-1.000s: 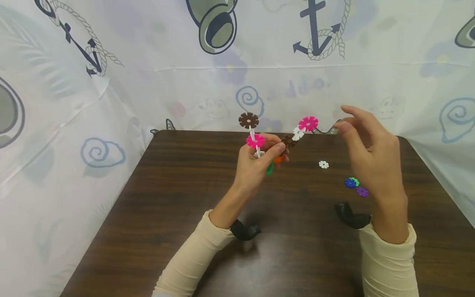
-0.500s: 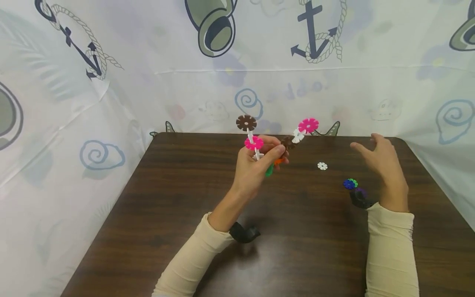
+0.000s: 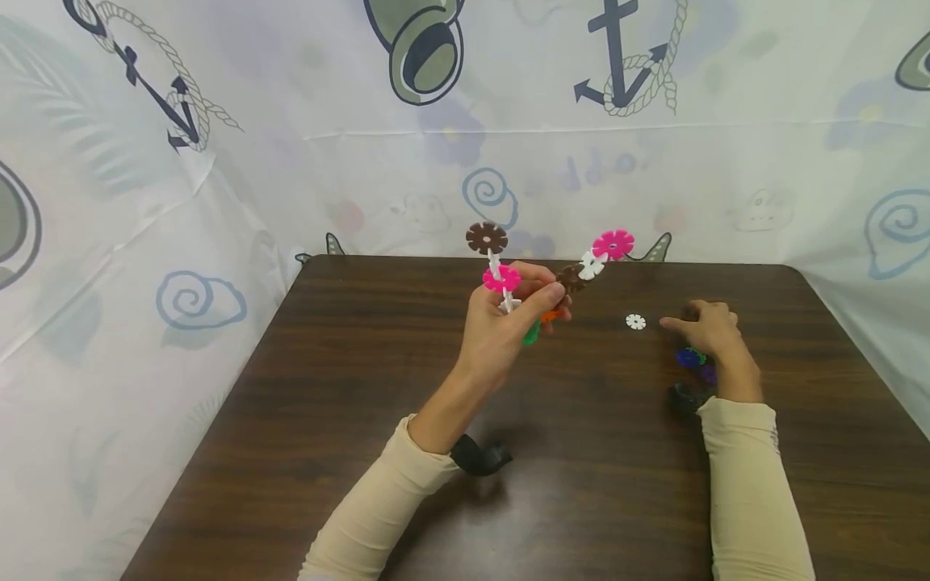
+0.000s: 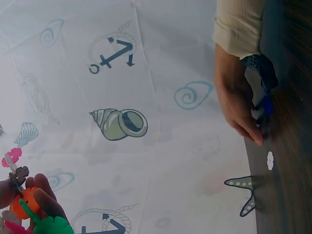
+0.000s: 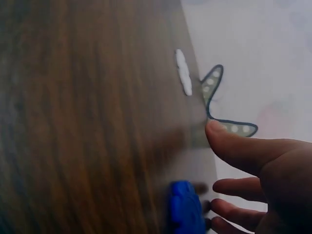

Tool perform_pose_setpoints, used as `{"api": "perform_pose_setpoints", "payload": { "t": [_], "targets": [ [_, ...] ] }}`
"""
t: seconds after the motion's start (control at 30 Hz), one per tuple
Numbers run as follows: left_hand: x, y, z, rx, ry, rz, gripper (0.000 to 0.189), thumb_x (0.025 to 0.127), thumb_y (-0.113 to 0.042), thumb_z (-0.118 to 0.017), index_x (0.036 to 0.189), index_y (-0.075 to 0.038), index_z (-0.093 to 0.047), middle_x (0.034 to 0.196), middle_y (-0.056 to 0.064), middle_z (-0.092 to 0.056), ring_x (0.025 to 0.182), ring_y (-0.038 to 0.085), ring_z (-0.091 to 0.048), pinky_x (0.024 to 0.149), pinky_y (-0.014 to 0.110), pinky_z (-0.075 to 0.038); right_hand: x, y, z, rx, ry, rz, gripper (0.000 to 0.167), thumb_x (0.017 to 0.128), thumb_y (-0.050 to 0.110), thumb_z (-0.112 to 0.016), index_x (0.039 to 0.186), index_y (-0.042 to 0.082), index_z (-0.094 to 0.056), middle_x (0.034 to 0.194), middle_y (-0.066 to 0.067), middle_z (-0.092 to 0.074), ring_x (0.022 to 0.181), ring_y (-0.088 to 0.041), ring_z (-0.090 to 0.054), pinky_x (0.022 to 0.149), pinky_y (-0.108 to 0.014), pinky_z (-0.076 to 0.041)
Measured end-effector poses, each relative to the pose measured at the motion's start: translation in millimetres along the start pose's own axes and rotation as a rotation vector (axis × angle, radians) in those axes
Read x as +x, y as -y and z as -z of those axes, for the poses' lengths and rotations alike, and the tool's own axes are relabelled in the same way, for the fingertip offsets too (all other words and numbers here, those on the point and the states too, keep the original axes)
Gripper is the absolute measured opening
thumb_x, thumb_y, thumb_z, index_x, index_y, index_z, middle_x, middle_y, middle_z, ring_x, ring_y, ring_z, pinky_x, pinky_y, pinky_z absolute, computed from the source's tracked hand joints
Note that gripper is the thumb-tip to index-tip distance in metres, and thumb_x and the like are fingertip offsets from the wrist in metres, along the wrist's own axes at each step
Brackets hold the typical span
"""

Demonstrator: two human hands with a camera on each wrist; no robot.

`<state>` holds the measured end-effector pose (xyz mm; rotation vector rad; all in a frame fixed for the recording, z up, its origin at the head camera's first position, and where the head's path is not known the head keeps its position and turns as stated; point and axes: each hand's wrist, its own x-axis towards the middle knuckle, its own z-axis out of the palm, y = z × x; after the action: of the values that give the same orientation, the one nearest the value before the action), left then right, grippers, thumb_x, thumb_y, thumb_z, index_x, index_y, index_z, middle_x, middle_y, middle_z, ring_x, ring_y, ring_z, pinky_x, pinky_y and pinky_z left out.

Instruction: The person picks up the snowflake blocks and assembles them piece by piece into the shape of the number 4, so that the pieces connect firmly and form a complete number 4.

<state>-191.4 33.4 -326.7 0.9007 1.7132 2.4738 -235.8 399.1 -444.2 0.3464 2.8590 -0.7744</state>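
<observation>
A chain of notched snowflake discs is pinched between thumb and fingers of my left hand [image 3: 488,335], raised over the table. One arm of the chain ends in a brown disc [image 3: 487,237], the other in a pink disc [image 3: 613,244]. In the left wrist view an orange disc [image 4: 25,204] and a green disc [image 4: 53,226] show by the fingers. My right hand [image 3: 714,331], fingers apart and holding nothing, is low over the table close to a blue disc [image 3: 687,357]. A purple disc [image 3: 709,374] lies beside it, and a loose white disc [image 3: 635,322] is left of the thumb.
The dark wood table [image 3: 349,387] ends at the back against a printed cloth [image 3: 305,177] with anchors and shells. A black strap piece [image 3: 481,457] sits at the left wrist, another [image 3: 684,400] at the right, near the loose discs.
My right hand has come away from its raised spot right of the chain, swinging right and then down to the loose discs. The left hand holds the chain almost still.
</observation>
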Motion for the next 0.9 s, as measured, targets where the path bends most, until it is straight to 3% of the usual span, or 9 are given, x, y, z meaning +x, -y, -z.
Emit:
{"api": "perform_pose_setpoints", "payload": {
  "t": [0.13,0.33,0.57,0.9],
  "targets": [
    [0.9,-0.3,-0.7,-0.001,-0.001,0.005,0.011,0.097,-0.002,-0.065,0.103,0.007,-0.063,0.082,0.003,-0.073,0.074,0.018,-0.071,0.059,0.026,-0.052,0.0,8,-2,-0.024,-0.010,0.019,0.086,0.102,0.057,-0.054,0.154,-0.008,-0.032,0.152,-0.050,-0.017,0.135,-0.071,-0.021,0.106,-0.081,-0.025],
    [1.2,-1.3,-1.3,0.000,-0.009,0.016,0.009,0.097,-0.002,-0.065,0.103,0.005,-0.064,0.082,0.002,-0.073,0.073,0.020,-0.071,0.058,0.027,-0.052,1.0,20,-3,-0.046,0.043,0.064,0.082,0.099,0.057,-0.058,0.155,0.001,-0.037,0.152,-0.044,-0.026,0.136,-0.069,-0.021,0.104,-0.081,-0.024],
    [1.5,-0.3,-1.6,0.006,-0.008,0.019,0.010,0.097,-0.002,-0.065,0.103,0.006,-0.063,0.082,-0.003,-0.073,0.074,0.018,-0.071,0.058,0.026,-0.052,2.6,31,-8,-0.029,0.064,0.108,0.068,0.098,0.048,-0.065,0.151,0.007,-0.048,0.148,-0.037,-0.047,0.135,-0.066,-0.025,0.103,-0.082,-0.024],
    [1.0,0.2,-2.4,0.011,0.001,0.032,0.010,0.098,-0.001,-0.065,0.103,0.007,-0.063,0.082,-0.002,-0.073,0.074,0.016,-0.071,0.059,0.026,-0.052,8.9,39,-25,0.039,0.043,0.157,0.042,0.100,0.031,-0.066,0.135,0.008,-0.061,0.133,-0.030,-0.060,0.133,-0.057,-0.032,0.105,-0.079,-0.021]
  ]
}}
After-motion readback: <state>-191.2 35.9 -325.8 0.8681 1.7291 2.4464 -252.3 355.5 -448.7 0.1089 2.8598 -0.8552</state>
